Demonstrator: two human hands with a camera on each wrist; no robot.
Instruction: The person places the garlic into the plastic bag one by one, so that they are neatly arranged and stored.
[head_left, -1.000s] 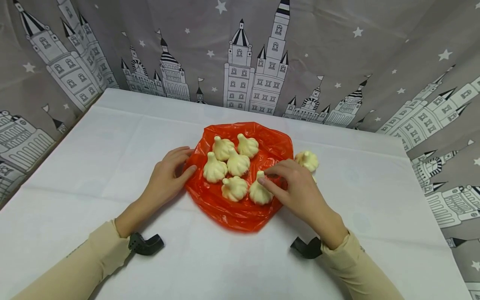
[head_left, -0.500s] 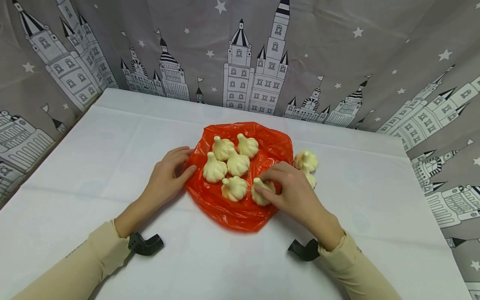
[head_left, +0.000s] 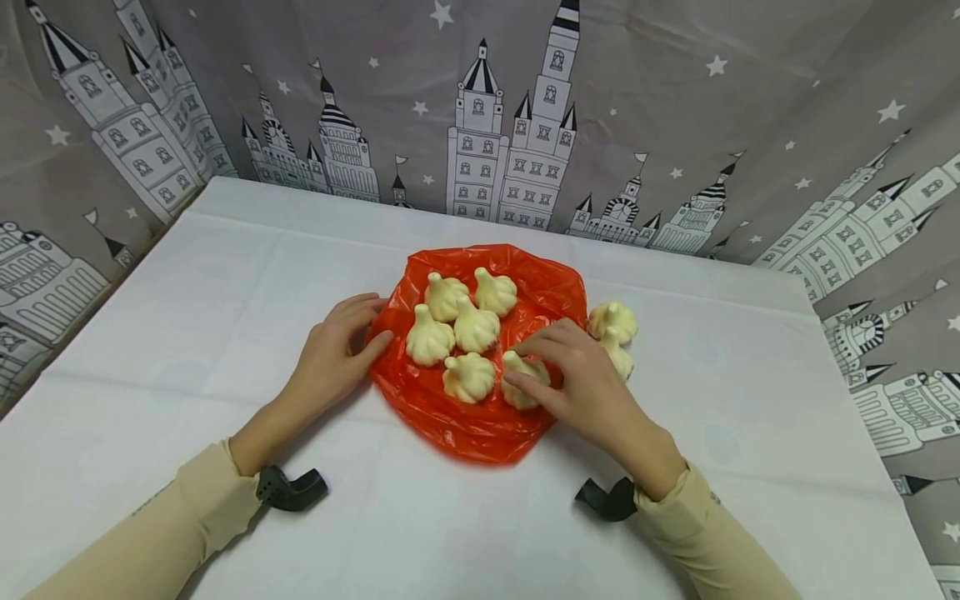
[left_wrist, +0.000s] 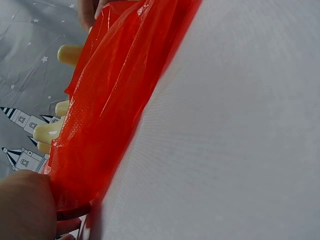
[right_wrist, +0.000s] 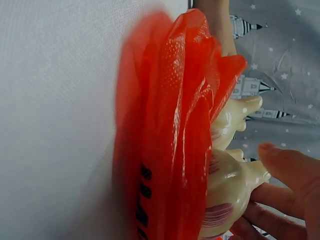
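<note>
My right hand (head_left: 592,379) has its thumb and fingers about a pale garlic bulb (head_left: 517,392), at the near right inside a red plastic bag (head_left: 450,429). In the right wrist view this garlic bulb (right_wrist: 230,187) leans on the bag's folded wall, with fingers behind it and the thumb by its stem. The bag lies with its mouth wide, and several other garlic bulbs (head_left: 430,337) sit in it, stems mostly up. At the bag's left edge my left hand (head_left: 333,346) holds the rim, thumb on the near side; its fingertips are partly hidden.
Two more garlic bulbs (head_left: 613,321) lie on the white tablecloth (head_left: 420,533) just right of the bag, one partly behind my right hand. A grey curtain (head_left: 660,75) printed with castles and stars stands behind the table.
My right hand has shifted slightly left and lowered with the garlic bulb, which now stands in the bag. More of the second loose bulb shows at the right. The left hand stays put.
</note>
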